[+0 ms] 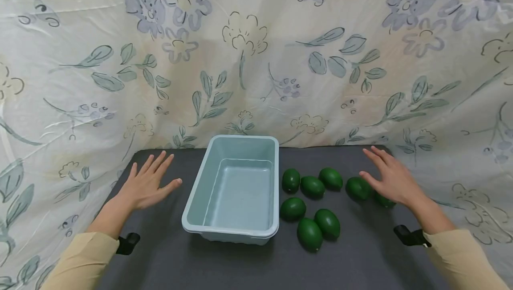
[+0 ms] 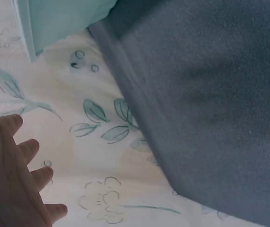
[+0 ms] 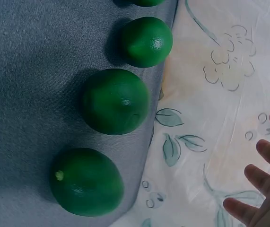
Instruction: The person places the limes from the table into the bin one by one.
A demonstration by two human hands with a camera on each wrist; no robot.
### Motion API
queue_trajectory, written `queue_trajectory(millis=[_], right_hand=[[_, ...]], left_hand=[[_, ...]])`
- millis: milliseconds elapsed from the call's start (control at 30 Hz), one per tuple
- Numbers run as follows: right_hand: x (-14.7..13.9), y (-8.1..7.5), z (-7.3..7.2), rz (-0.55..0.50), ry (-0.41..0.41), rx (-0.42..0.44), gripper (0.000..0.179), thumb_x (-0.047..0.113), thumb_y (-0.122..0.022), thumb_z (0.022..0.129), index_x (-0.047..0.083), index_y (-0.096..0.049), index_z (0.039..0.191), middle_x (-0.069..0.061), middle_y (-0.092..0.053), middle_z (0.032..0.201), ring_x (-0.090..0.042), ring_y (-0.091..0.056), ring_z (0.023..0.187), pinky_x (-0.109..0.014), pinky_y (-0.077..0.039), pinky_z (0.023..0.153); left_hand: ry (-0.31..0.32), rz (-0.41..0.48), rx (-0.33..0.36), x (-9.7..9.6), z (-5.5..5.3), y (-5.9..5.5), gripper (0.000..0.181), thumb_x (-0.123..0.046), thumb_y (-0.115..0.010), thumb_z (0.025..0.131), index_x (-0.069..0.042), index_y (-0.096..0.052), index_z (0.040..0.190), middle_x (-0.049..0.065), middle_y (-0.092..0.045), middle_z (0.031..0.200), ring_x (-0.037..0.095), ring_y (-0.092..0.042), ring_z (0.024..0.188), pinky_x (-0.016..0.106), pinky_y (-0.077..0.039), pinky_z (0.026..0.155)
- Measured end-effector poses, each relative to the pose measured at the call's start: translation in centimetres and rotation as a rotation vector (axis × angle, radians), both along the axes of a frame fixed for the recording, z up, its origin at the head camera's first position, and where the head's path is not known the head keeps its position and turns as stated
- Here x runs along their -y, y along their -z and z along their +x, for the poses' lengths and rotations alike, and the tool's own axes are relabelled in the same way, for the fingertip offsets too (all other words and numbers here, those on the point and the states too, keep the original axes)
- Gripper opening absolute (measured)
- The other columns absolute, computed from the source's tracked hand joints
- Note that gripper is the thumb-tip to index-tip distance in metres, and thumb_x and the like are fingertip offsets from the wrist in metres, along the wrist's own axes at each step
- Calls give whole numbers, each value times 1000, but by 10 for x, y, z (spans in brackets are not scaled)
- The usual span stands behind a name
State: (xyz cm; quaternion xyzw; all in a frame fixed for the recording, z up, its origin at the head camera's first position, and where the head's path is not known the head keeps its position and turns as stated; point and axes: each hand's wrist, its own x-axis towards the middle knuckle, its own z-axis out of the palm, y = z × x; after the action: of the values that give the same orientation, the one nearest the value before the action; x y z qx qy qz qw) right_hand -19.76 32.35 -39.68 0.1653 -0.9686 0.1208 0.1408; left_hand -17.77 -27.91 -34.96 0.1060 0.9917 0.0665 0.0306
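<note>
My left hand [image 1: 147, 184] is held over the left side of the table with its fingers spread, and it holds nothing. Right of it stands a pale blue plastic tub [image 1: 191, 207] with nothing inside. Several glossy dark green limes [image 1: 292, 209] lie loose to the right of the tub. My right hand [image 1: 390, 177], fingers extended and holding nothing, hovers by the two rightmost limes and partly covers one lime [image 1: 384, 199]. From the right wrist, limes [image 3: 116, 101] show in a row near the table edge, apart from the fingers [image 3: 262, 153].
A dark grey cloth covers the table [image 1: 160, 254]. Behind it and at both sides hangs a pale floral curtain [image 1: 256, 80]. Black straps [image 1: 129, 243] sit at both wrists, below beige sleeves.
</note>
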Motion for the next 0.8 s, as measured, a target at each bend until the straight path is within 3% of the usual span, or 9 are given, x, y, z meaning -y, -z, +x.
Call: queue_trajectory(millis=[433, 567, 800], right_hand=[[-18, 21, 10, -300, 83, -16, 67, 21, -61, 89, 3, -27, 144, -31, -28, 141, -52, -27, 124, -67, -24, 88], [-23, 26, 15, -331, 119, -43, 66, 19, -63, 87, 3, -30, 143, -31, -31, 139, -51, -29, 123, -66, -25, 89], [-28, 36, 19, -331, 162, -71, 64, 19, -61, 88, 1, -31, 141, -33, -35, 135, -52, -33, 119, -65, -27, 89]], left_hand=[[-23, 272, -15, 9, -3, 12, 78, -51, -41, 92, -7, -10, 148, 22, -7, 152, 48, -9, 135, 68, -12, 100], [-27, 367, 2, 10, -3, 16, 78, -48, -44, 93, -8, -7, 149, 23, -6, 152, 48, -10, 135, 68, -14, 99], [-76, 454, 32, 6, -1, 19, 78, -48, -44, 93, -9, -5, 149, 28, -10, 149, 51, -18, 131, 67, -24, 96]])
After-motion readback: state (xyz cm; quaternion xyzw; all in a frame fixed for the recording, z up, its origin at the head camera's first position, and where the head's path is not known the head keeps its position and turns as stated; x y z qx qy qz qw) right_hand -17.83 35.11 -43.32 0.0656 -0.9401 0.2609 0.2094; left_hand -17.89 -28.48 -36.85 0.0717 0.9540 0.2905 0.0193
